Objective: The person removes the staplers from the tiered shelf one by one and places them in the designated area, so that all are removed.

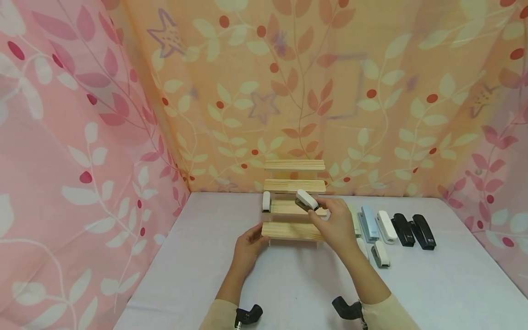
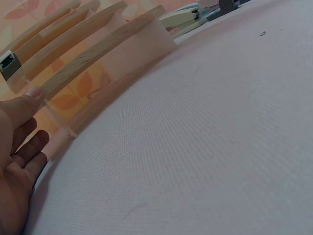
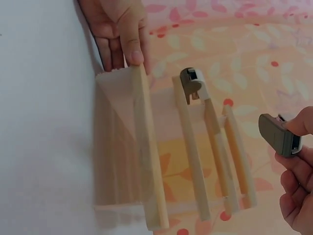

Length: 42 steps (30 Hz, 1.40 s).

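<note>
A stepped display rack with pale wooden shelves (image 1: 292,231) and clear side panels stands on the table. My left hand (image 1: 248,247) holds its lower left corner, the thumb on the end of the lowest board (image 2: 73,73). In my right hand (image 1: 336,224) a small white stapler with a grey base (image 1: 306,200) is pinched between thumb and fingers. It is tilted in the air above the second shelf from the bottom. Another small white stapler (image 1: 266,201) stands at the left end of that shelf, seen end-on in the right wrist view (image 3: 193,83).
Right of the rack lie more staplers: a light blue one (image 1: 369,224), a white one (image 1: 386,227), two black ones (image 1: 423,232) and a small white one (image 1: 381,255). A pale green one (image 1: 354,221) is partly hidden by my right arm. Patterned curtains (image 1: 288,91) enclose the white table (image 1: 185,275).
</note>
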Each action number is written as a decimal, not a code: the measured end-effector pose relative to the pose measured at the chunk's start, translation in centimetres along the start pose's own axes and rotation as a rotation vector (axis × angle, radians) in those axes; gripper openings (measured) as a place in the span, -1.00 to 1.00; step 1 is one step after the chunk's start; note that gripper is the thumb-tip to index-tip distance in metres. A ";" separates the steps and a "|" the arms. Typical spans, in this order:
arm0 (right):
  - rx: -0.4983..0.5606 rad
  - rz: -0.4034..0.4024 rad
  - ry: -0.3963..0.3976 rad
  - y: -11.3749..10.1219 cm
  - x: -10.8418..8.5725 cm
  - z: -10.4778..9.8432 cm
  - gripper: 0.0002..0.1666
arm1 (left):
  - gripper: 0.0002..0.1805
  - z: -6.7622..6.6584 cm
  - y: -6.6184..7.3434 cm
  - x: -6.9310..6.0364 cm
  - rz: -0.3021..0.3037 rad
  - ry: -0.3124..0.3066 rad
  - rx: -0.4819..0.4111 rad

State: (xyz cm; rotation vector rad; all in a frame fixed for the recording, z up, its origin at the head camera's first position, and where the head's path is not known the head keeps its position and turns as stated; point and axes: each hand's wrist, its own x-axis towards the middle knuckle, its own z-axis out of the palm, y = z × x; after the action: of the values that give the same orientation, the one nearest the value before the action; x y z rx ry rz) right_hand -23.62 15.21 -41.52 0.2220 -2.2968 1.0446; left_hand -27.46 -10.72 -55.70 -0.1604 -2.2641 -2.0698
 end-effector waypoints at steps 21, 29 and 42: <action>-0.156 0.104 0.075 4.5 -1.3 -8.1 -0.57 | -0.34 0.1 0.2 0.0 -0.012 0.010 0.007; -0.190 0.136 0.089 6.3 -2.3 -10.7 -0.56 | -0.35 0.1 0.0 0.0 -0.004 0.014 0.013; -0.268 0.193 0.122 8.5 -4.4 -14.1 -0.53 | -0.34 0.1 0.3 -0.2 -0.022 0.008 0.012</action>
State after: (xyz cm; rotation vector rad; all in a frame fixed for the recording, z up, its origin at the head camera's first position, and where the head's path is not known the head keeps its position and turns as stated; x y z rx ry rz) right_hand -16.93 30.84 -42.22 -0.1698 -2.3489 0.8031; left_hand -27.27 -10.60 -55.43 -0.1262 -2.2834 -2.0635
